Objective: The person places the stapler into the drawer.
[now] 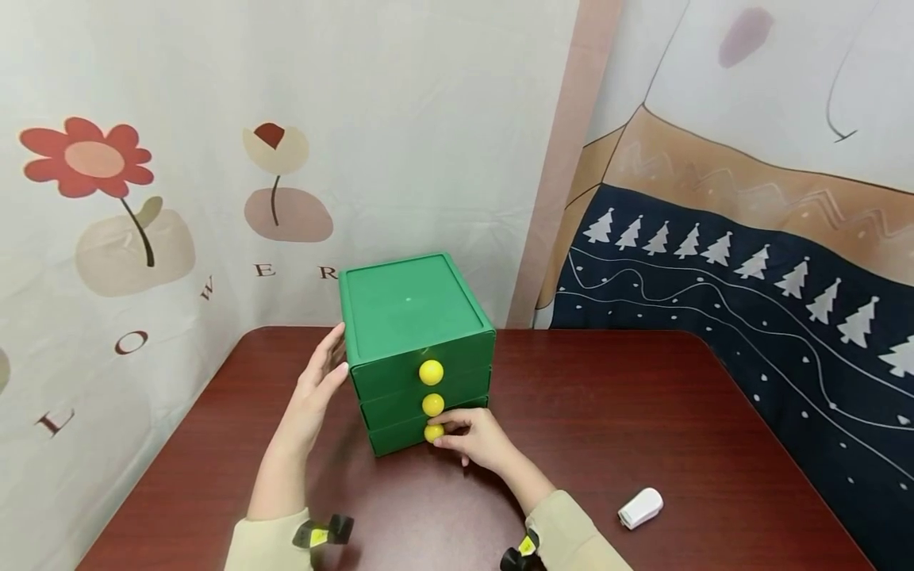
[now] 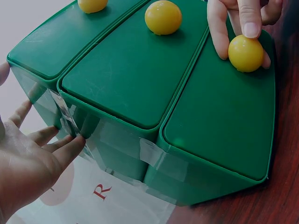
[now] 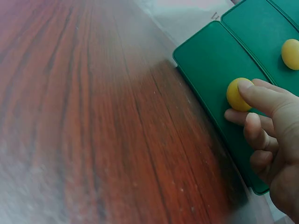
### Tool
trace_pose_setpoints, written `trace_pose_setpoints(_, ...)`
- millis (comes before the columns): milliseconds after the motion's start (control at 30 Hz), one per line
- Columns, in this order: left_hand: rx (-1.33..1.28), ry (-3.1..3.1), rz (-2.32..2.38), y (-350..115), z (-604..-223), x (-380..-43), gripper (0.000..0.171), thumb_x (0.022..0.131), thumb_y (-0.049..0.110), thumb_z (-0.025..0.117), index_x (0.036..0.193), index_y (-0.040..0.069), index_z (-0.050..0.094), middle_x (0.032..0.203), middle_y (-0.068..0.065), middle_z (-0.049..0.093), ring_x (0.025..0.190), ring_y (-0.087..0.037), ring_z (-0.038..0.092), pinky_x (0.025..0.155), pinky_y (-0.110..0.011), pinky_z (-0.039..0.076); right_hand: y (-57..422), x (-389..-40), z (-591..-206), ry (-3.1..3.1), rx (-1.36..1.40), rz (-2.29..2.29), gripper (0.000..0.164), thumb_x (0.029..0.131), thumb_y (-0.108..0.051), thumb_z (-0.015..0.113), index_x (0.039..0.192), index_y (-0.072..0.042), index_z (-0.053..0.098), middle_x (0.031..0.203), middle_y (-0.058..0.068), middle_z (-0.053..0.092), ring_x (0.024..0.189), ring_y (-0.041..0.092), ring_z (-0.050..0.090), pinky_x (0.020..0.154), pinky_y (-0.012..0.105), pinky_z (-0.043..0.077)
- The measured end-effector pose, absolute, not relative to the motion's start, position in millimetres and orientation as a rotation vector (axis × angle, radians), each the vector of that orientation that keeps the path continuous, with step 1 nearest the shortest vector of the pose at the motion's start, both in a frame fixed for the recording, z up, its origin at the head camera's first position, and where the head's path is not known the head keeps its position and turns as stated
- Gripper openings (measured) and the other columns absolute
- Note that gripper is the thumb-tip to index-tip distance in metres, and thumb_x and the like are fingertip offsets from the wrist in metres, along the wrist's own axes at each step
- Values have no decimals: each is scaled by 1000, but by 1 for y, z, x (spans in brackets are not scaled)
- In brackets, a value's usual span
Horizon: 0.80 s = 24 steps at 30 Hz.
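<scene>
A green three-drawer box (image 1: 410, 305) stands on the table, each drawer front bearing a round yellow knob. My right hand (image 1: 480, 438) pinches the bottom knob (image 2: 245, 53) between thumb and fingers, as the right wrist view also shows. The bottom drawer (image 2: 219, 107) looks flush with the others. Against the box's left side rests my left hand (image 2: 32, 158), its fingers spread and fairly straight, fingertips touching the wall. The middle knob (image 1: 432, 404) and top knob (image 1: 432, 372) are untouched.
A small white object (image 1: 640, 508) lies on the dark red wooden table (image 1: 585, 412), right of my right forearm. Printed curtains (image 1: 428, 143) hang behind the table's far edge. Clear tape (image 2: 154, 154) runs along the box's side.
</scene>
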<state>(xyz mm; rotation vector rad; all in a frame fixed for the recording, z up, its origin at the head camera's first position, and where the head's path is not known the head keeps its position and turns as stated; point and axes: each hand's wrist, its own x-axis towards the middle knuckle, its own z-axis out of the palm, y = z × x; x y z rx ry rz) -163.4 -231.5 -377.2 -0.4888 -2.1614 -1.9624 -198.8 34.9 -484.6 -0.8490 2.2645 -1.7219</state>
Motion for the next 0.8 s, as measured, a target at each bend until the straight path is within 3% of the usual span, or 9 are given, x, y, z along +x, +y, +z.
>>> trace_pose_setpoints(433,-493,-2154,-1956,-232,-377,-165,54,103,14,41,154,15,22,154,-12,22,139,-26,22,98,-16,29,45,-175,-473,2254,-804,-1656,22,81,-8,77,102,-9,74,84,1,70,40,15,49,37,27,43)
trace_pose_setpoints(600,-505,-2144,-1965,-232,-378,-165,54,103,13,41,153,14,22,154,-13,21,138,-22,24,98,-16,29,55,-163,-472,2214,-823,-1618,21,82,-10,77,103,-11,74,83,-2,70,39,11,48,37,29,45)
trace_pose_setpoints(800,-513,-2144,-1960,-232,-378,-165,54,103,13,41,154,14,22,154,-14,21,139,-26,22,99,-16,29,66,-151,-473,2155,-884,-1596,22,83,-10,76,105,-13,73,85,-3,70,37,9,46,36,30,45)
